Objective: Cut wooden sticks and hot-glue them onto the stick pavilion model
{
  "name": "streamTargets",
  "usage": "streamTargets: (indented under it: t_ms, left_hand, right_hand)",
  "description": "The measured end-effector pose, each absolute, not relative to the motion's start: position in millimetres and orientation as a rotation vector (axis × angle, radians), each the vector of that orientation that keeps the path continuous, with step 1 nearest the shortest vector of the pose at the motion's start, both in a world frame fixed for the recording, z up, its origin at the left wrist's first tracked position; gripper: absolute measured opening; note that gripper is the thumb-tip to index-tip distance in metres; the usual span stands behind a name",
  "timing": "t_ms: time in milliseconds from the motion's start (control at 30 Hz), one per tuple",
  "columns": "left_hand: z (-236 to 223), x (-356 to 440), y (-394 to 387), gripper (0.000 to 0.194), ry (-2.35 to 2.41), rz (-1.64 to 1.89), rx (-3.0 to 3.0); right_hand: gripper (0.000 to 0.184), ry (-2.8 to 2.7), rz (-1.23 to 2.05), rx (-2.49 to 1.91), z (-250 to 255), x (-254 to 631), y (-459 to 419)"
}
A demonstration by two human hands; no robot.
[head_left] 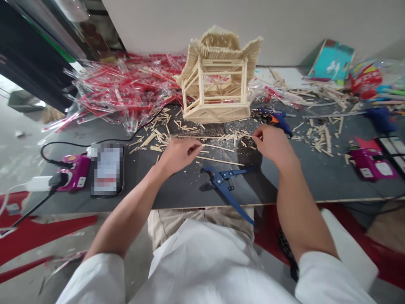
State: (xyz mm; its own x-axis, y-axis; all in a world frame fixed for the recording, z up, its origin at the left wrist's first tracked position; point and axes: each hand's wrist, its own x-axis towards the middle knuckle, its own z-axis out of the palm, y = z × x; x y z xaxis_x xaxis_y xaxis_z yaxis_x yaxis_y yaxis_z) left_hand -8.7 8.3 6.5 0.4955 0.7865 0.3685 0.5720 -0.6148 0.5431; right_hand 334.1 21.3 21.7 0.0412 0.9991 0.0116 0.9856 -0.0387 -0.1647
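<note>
My left hand [182, 155] is closed low over the table, its fingertips beside a thin wooden stick [218, 147]; whether it grips that stick I cannot tell. To the right, my right hand [274, 142] has curled fingers near the end of a row of loose sticks and offcuts [236, 137]; anything pinched in it is too small to make out. Another thin stick [221, 161] lies below. Nearer me rests a blue-handled cutter [226, 185], its handle past the table edge. Behind my hands stands a small pavilion model of wooden sticks [221, 80].
A heap of red and clear plastic wrappers [126, 88] fills the back left. A blue glue gun [278, 120] lies behind my right hand. A phone [108, 169] and a purple power strip [74, 171] with cables sit left; another purple strip [373, 162] is right.
</note>
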Motion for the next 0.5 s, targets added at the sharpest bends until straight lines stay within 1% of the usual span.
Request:
streamTargets:
  t_ms: [67, 133, 167, 233, 300, 333, 400, 500]
  left_hand:
    - [7.5, -5.8, 4.4, 0.018, 1.091, 0.777, 2.414]
    - [7.8, -2.5, 0.4, 0.018, 1.059, 0.715, 2.438]
    - [7.8, -0.9, -1.3, 0.017, 1.049, 0.692, 2.451]
    - [7.9, 1.1, -3.4, 0.015, 1.047, 0.668, 2.470]
    - [8.4, 1.1, -3.6, 0.015, 1.060, 0.659, 2.466]
    - [8.8, 0.5, -3.0, 0.015, 1.067, 0.655, 2.449]
    - [9.9, -1.4, -1.7, 0.015, 1.090, 0.643, 2.421]
    - [11.2, -3.2, -0.8, 0.018, 1.160, 0.602, 2.444]
  right_hand:
    - [0.006, -2.078, 0.157, -2.098, 27.3, 327.9, 16.9]
    - [0.006, -2.064, 0.270, -1.958, 35.1, 313.1, 9.0]
    - [0.007, -2.056, 0.393, -1.851, 38.9, 302.6, 4.6]
    - [0.009, -2.029, 0.742, -1.577, 44.1, 278.5, -2.7]
    - [0.017, -1.966, 1.102, -1.295, 43.8, 255.0, -4.8]
    - [0.019, -1.902, 1.231, -1.203, 41.5, 245.3, -3.4]
    - [0.023, -1.773, 1.378, -1.138, 34.1, 231.7, 3.3]
    - [0.031, -1.648, 1.507, -1.126, 21.4, 223.4, 14.4]
